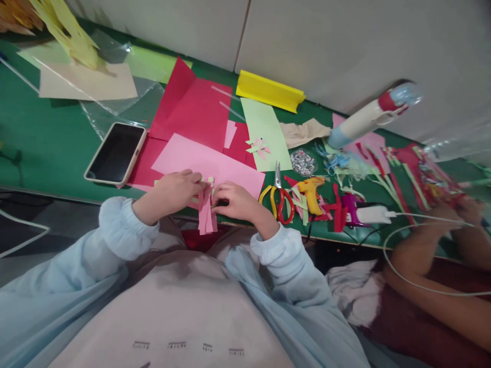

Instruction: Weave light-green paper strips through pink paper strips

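Observation:
Between my two hands, near the table's front edge, several pink paper strips [207, 214] hang down, with a pale green strip crossing at their top. My left hand [174, 190] is closed, its fingertips pressed on the strips from the left. From the right, my right hand [237, 200] pinches at the same bundle, thumb and forefinger close together. Exactly where the fingertips grip is partly hidden. Under and behind both hands lies a pink paper sheet [226, 168]. Scissors [278, 197] with red and yellow handles lie just right of my right hand.
A phone [115, 153] lies left, red paper [199, 107] behind. A small woven paper fish [259, 147] rests on a green sheet [268, 122]. To the right are a dish of googly eyes [303, 162], a yellow glue gun [312, 193], a bottle [372, 117] and a co-worker's hands [452, 209].

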Available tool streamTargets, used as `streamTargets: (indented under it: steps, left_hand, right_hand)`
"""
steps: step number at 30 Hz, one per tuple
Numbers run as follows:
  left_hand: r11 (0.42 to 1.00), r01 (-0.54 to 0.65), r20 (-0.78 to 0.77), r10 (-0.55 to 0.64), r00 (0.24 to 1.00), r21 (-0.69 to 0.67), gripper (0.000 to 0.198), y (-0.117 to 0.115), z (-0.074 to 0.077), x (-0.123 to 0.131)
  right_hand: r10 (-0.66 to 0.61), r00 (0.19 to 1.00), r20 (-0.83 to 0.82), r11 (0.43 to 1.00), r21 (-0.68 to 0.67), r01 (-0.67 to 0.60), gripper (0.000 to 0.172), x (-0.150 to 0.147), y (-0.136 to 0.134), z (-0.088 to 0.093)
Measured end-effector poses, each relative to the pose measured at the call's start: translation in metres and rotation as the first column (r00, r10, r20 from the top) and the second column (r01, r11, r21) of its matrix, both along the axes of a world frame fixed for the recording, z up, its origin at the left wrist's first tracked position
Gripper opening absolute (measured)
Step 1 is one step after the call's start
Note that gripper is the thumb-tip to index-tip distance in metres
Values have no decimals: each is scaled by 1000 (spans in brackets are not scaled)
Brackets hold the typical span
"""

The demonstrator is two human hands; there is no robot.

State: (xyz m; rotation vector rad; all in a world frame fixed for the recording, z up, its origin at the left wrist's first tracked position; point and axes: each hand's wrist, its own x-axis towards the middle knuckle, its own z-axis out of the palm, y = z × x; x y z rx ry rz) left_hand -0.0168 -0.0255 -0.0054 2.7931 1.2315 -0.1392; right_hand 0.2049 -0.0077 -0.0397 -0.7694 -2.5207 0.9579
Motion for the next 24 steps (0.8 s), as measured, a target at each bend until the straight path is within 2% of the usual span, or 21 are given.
streamTargets:
  steps: [3, 7, 13, 16, 18, 22, 24]
  left_hand:
    - [1000, 16, 26, -16, 1000, 9, 21, 0, -1, 0]
    - [999, 12, -4, -12, 1000, 31, 24, -1, -1, 1]
    - [1000, 16, -59, -15, 998, 17, 21, -1, -1, 1]
    - [1000, 22, -66, -22, 998, 2, 19, -1, 0, 0]
    - [1000, 17, -67, -16, 998, 6, 20, -1, 0, 0]
    - [1000, -11, -83, 12, 996, 5, 25, -2, 2, 1]
    - [1000, -9, -87, 9, 996, 4, 25, -3, 2, 1]
  right_hand:
    - [33, 998, -51, 999, -19, -34, 9, 3, 1, 1]
    - [68, 993, -92, 995, -61, -73, 13, 5, 4, 7]
    - [21, 999, -49, 965, -260, -33, 14, 5, 9, 11]
    - [-11, 999, -35, 945, -328, -1, 21, 6, 10, 11]
    - [-16, 999, -30, 941, -338, 5, 21, 6, 9, 11]
    - [-32, 999, -44, 960, -279, 19, 2, 4, 8, 7]
    - [-55, 997, -47, 972, -231, 43, 8, 4, 7, 5]
